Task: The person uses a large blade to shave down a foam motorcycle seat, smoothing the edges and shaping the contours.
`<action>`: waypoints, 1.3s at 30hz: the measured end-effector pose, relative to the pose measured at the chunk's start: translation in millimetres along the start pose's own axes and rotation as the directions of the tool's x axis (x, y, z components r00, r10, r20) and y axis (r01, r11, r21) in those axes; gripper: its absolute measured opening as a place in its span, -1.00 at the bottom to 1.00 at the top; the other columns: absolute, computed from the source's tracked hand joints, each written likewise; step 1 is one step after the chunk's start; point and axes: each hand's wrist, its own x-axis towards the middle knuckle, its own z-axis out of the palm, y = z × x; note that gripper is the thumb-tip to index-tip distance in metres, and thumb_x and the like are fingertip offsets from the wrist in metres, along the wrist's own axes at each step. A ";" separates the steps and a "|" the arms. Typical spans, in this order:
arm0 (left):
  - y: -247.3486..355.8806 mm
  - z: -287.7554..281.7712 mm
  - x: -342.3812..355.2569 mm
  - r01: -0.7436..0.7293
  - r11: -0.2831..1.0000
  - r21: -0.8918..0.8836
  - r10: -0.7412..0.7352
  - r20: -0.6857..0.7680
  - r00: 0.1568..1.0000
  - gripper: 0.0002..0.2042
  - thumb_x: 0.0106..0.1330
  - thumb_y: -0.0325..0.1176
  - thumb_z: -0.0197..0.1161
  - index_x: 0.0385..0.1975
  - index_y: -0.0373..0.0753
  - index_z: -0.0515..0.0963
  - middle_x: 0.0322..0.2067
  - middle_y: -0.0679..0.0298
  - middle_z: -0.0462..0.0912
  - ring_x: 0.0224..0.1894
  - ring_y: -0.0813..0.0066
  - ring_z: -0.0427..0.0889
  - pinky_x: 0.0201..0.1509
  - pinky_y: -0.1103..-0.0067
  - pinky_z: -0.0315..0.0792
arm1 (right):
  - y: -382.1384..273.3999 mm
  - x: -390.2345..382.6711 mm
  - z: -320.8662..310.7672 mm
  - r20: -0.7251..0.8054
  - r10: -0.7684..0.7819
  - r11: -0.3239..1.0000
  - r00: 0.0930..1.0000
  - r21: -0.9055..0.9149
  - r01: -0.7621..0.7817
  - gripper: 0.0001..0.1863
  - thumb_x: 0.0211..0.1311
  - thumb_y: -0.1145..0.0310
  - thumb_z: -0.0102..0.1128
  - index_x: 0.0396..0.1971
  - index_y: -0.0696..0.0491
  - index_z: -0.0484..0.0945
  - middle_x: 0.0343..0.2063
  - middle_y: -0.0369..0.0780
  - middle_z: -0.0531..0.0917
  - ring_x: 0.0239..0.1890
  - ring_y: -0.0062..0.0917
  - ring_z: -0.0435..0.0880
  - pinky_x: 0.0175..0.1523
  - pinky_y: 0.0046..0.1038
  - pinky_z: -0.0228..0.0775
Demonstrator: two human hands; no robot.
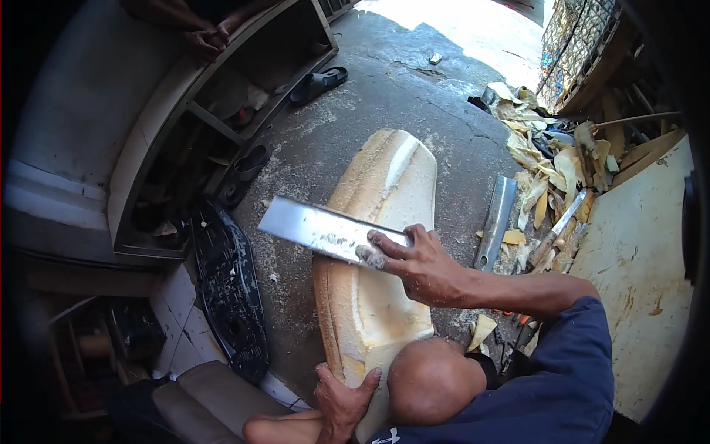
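A long cream foam block (pixel 392 311), shaped like a motorcycle seat cushion, stretches away from me across the middle, its far end pale and dusted with crumbs. My left hand (pixel 345 403) grips its near end, thumb on one side and fingers on the other. In my right hand (pixel 421 270) is a flat, shiny metal strip (pixel 318 229), lying crosswise over the foam. My fingers lie over the strip's right end, and its left end sticks out past the foam's edge. Foam dust clings to the strip. My bare knee (pixel 433 377) is beside the near end.
A black plastic seat base (pixel 229 288) lies to the left, below a low cabinet (pixel 185 111). Sandals (pixel 318 85) rest by the cabinet. On the right are another metal strip (pixel 497 222), a knife (pixel 558 226), foam offcuts (pixel 532 152) and a board (pixel 643 274). Another person's hands (pixel 207 41) show top left.
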 end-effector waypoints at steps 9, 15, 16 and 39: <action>-14.4 0.1 3.7 -0.043 0.998 -0.042 0.042 -0.023 0.999 -0.11 -0.03 0.25 0.60 -0.04 -0.44 0.32 -0.28 -0.26 0.65 -0.16 -0.35 0.67 -0.08 0.03 0.52 | 21.6 7.8 14.0 -0.100 -0.021 1.000 0.995 -0.002 0.021 -0.32 0.22 0.59 0.01 0.32 -0.32 0.56 0.21 -0.23 0.64 -0.10 -0.23 0.46 -0.13 -0.26 0.39; -0.1 3.5 6.1 -0.043 0.999 0.008 0.043 -0.002 0.999 -0.13 0.00 0.21 0.60 -0.03 -0.46 0.36 -0.23 -0.24 0.68 -0.15 -0.27 0.70 -0.05 0.11 0.55 | 45.5 24.5 1.6 -0.045 0.182 0.983 0.982 -0.001 -0.182 -0.23 0.24 0.63 -0.06 0.40 -0.38 0.47 0.30 -0.23 0.57 -0.08 -0.24 0.43 -0.14 -0.30 0.35; -2.5 -4.1 -2.0 -0.021 1.000 0.016 0.021 0.001 1.000 -0.12 -0.01 0.23 0.60 -0.02 -0.46 0.36 -0.24 -0.24 0.67 -0.15 -0.28 0.70 -0.06 0.10 0.54 | 41.8 20.4 1.6 -0.014 0.118 0.993 0.993 -0.025 -0.118 -0.26 0.25 0.60 -0.03 0.40 -0.36 0.47 0.32 -0.23 0.55 -0.10 -0.27 0.41 -0.13 -0.30 0.35; 18.4 -3.4 0.7 -0.004 0.999 0.034 0.002 0.042 0.999 -0.17 -0.03 0.17 0.63 -0.06 -0.43 0.36 -0.29 -0.22 0.69 -0.14 -0.27 0.72 -0.08 0.11 0.57 | 47.8 18.0 2.9 -0.052 0.098 0.991 0.994 -0.087 -0.102 -0.22 0.17 0.59 0.08 0.41 -0.36 0.47 0.42 -0.19 0.47 -0.09 -0.29 0.44 -0.14 -0.32 0.34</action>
